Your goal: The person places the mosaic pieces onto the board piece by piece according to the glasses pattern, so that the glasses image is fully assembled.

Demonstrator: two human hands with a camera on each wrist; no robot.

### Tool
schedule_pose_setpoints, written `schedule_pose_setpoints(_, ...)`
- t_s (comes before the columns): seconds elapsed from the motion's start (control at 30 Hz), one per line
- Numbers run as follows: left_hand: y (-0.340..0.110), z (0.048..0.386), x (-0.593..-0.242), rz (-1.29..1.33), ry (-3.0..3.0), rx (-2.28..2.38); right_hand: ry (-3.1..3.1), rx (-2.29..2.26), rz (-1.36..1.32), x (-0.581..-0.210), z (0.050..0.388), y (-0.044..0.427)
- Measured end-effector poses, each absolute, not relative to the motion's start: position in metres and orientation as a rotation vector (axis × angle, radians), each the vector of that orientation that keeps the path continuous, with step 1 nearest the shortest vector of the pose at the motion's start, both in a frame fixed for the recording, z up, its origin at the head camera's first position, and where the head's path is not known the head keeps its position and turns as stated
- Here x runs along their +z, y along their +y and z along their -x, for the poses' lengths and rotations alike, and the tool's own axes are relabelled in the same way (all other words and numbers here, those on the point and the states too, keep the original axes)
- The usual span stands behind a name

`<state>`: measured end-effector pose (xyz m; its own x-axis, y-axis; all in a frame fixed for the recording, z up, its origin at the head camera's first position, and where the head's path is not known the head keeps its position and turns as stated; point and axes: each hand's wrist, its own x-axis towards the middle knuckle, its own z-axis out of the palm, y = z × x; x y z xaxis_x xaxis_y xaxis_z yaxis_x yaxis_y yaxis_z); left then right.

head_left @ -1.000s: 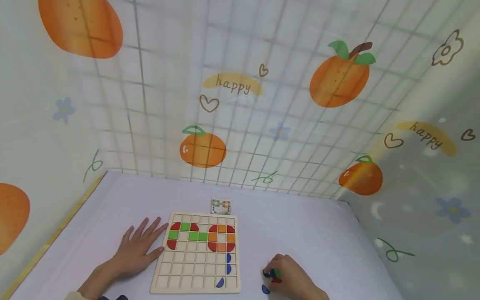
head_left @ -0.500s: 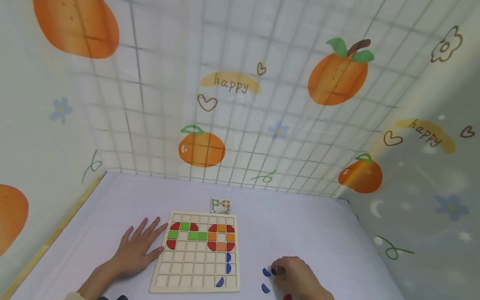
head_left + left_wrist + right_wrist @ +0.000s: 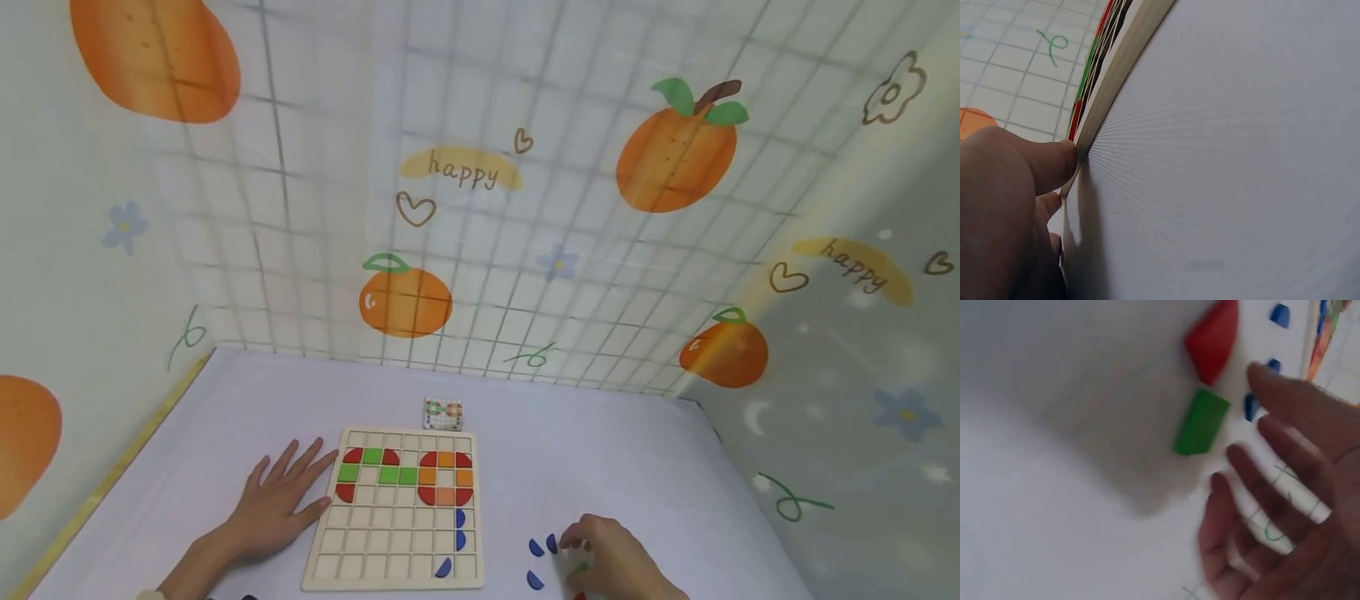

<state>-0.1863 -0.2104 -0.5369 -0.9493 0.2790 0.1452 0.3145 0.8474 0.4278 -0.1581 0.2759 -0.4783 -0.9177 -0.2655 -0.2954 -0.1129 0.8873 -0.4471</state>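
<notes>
We see red on the wedge (image 3: 1215, 340) and green on the block (image 3: 1202, 422) just off the right hand (image 3: 611, 557); blue on three half-rounds (image 3: 535, 580) beside that hand; pale wood with a square grid on the board (image 3: 375, 543) at the left hand's (image 3: 273, 504) fingertips, bearing red tiles (image 3: 346, 493), green tiles (image 3: 408, 476), orange tiles (image 3: 447, 459) and one salmon tile (image 3: 446, 497); pale lilac on the tablecloth (image 3: 600, 450) under both hands; beyond them, we find orange fruit, blue flowers, brown hearts and yellow "happy" banners on the whitish curtain (image 3: 487, 225).
</notes>
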Motion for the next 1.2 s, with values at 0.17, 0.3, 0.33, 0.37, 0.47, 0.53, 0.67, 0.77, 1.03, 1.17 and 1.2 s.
schedule_pose_setpoints(0.17,-0.21,0.187,-0.539,0.481,-2.927,-0.697,2.645,-0.626,0.043,-0.481,0.152,0.269)
schedule_pose_setpoints(0.3,-0.211,0.185,-0.542,0.477,-2.937,-0.706,2.687,-0.661,0.201,-0.484,0.156,0.265)
schedule_pose_setpoints(0.33,-0.211,0.184,-0.542,0.472,-2.94,-0.713,2.708,-0.661,0.255,-0.484,0.158,0.264)
schedule_pose_setpoints(0.37,-0.211,0.184,-0.542,0.468,-2.946,-0.715,2.731,-0.652,0.306,-0.483,0.161,0.261)
schedule_pose_setpoints(0.47,-0.211,0.183,-0.541,0.467,-2.943,-0.714,2.802,-0.619,0.418,-0.48,0.171,0.245)
schedule_pose_setpoints(0.53,-0.211,0.183,-0.541,0.463,-2.941,-0.698,2.829,-0.609,0.456,-0.478,0.177,0.229)
schedule_pose_setpoints(0.67,-0.209,0.185,-0.54,0.469,-2.935,-0.672,2.845,-0.593,0.594,-0.476,0.189,0.193)
schedule_pose_setpoints(0.77,-0.21,0.185,-0.54,0.469,-2.935,-0.669,2.831,-0.584,0.776,-0.476,0.197,0.164)
schedule_pose_setpoints(1.03,-0.208,0.187,-0.54,0.472,-2.938,-0.665,2.826,-0.534,1.172,-0.473,0.209,0.091)
schedule_pose_setpoints(1.17,-0.209,0.185,-0.539,0.468,-2.934,-0.663,2.843,-0.438,1.242,-0.479,0.216,0.057)
schedule_pose_setpoints(1.2,-0.209,0.184,-0.539,0.466,-2.929,-0.668,2.847,-0.408,1.257,-0.48,0.219,0.049)
